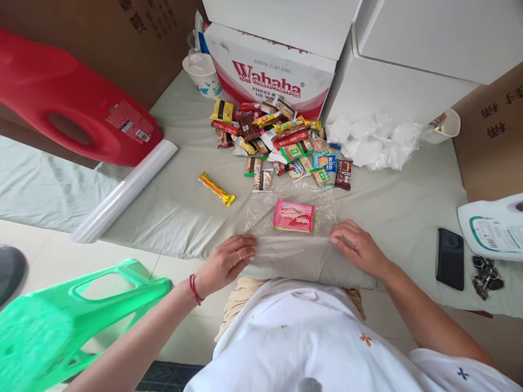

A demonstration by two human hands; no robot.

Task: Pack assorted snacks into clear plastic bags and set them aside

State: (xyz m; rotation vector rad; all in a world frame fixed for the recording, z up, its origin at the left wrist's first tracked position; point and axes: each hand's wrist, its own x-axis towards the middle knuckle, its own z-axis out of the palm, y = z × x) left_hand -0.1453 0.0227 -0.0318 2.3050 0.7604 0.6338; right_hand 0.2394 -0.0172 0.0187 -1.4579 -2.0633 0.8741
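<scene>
A pink wafer packet (294, 216) lies on a clear plastic sheet (261, 209) spread over the grey cloth-covered surface (171, 207). My left hand (224, 264) pinches the sheet's near left edge, fingers closed; it wears a ring and a red wrist string. My right hand (357, 247) grips the sheet's near right edge, fingers curled. Beyond the sheet sits a pile of several small snack packets (281, 141). A yellow snack bar (216, 189) lies apart to the left.
A roll of clear film (126, 190) lies at left beside a red jug (73, 103). A Wahaha carton (269, 71), white boxes (408, 54) and crumpled plastic (376, 141) stand behind. A black phone (450, 258), keys (486, 277), white jug (494, 226) lie right. Green stool (73, 321) near left.
</scene>
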